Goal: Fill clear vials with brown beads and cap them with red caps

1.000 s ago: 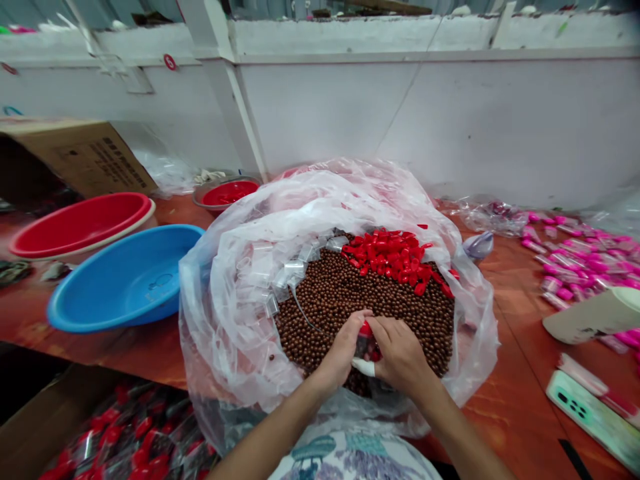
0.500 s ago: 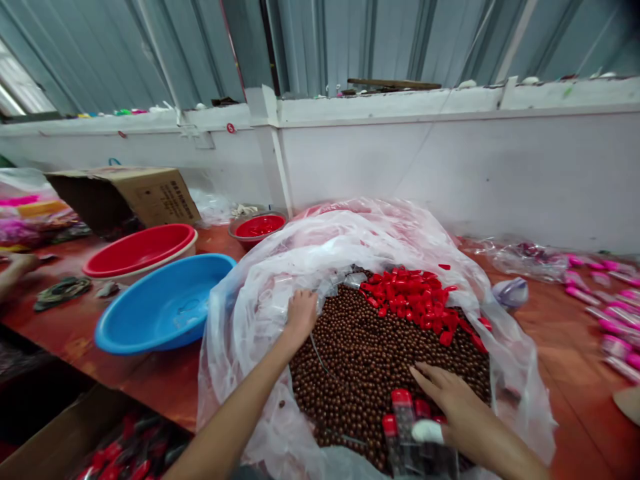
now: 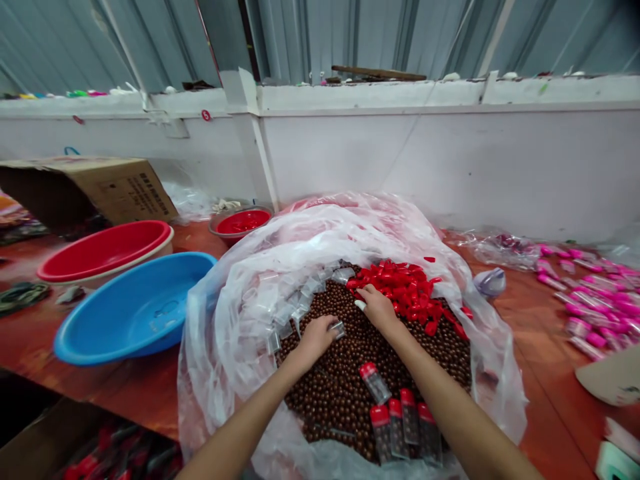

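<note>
My left hand [image 3: 316, 339] is closed around a small clear plastic bottle [image 3: 339, 329] above a heap of small dark brown balls [image 3: 330, 393]. At the left edge of a pile of red caps [image 3: 400, 283], my right hand [image 3: 379, 309] has its thumb and forefinger slightly apart; one fingertip is wrapped in white. No object shows between those fingers. Several clear bottles with red caps [image 3: 396, 427] lie on the near part of the heap, beside my right forearm. More clear bottles [image 3: 295, 303] line the heap's left side. A translucent plastic bag [image 3: 230, 333] surrounds everything.
A blue basin [image 3: 120, 320] and a red basin [image 3: 107, 250] stand to the left, with a cardboard box [image 3: 125, 190] behind. A smaller bowl [image 3: 244, 221] holds red pieces. Pink-capped tubes [image 3: 600, 300] lie at right. Below the table's left edge is a box of red-capped items [image 3: 120, 453].
My right hand has moved from the red-capped bottles up to the red caps. My left hand has come right from the clear bottles, holding one. Another capped bottle now lies on the balls.
</note>
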### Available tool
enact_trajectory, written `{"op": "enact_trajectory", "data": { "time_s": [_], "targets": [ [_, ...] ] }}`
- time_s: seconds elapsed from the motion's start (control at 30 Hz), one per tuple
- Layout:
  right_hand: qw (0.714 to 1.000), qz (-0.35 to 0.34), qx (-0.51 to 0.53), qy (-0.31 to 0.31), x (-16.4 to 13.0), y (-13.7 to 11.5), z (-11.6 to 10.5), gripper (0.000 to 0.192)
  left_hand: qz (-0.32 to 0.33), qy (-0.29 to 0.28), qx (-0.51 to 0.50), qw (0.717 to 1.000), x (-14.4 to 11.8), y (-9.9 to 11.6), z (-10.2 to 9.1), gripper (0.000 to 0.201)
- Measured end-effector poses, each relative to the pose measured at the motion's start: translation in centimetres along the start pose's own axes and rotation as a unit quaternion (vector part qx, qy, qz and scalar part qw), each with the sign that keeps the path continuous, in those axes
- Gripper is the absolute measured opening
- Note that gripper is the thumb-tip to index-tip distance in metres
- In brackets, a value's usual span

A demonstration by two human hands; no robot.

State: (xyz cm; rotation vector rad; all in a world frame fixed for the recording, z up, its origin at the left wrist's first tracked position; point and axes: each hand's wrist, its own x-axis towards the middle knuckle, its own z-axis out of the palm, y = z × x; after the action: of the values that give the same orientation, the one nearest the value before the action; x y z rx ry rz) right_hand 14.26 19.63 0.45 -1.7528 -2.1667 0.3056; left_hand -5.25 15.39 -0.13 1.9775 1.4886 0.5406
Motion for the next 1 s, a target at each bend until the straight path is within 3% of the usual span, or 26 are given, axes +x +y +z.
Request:
{"op": "enact_trajectory", "data": {
  "time_s": [0.23,0.4,0.53,0.63,0.8,1.0],
  "targets": [
    [0.998,0.043,-0.002,-0.043,-1.3,1.0,0.1,0.025,-0.027,-0.023,-0.062,0.997,4.1,-1.2,2.2,0.024],
    [0.995,0.070,0.070,-0.014,-1.9,2.1,0.3,0.017,-0.029,-0.023,-0.137,0.990,5.5,-0.6,4.8,0.026],
    [0.979,0.081,0.185,0.037,-2.1,3.0,0.3,0.009,-0.025,-0.009,-0.213,0.977,5.6,-0.6,6.2,0.029],
    [0.949,0.089,0.295,0.073,-2.8,3.5,0.2,0.013,-0.022,-0.011,-0.280,0.960,5.6,-0.5,6.8,0.030],
    [0.874,0.140,0.452,0.114,-5.1,4.0,-0.4,0.026,-0.024,-0.025,-0.382,0.924,5.5,0.2,7.5,0.040],
    [0.809,0.180,0.548,0.115,-8.0,4.3,-0.9,0.049,-0.024,-0.046,-0.469,0.882,4.5,1.8,6.5,0.042]
  ]
}}
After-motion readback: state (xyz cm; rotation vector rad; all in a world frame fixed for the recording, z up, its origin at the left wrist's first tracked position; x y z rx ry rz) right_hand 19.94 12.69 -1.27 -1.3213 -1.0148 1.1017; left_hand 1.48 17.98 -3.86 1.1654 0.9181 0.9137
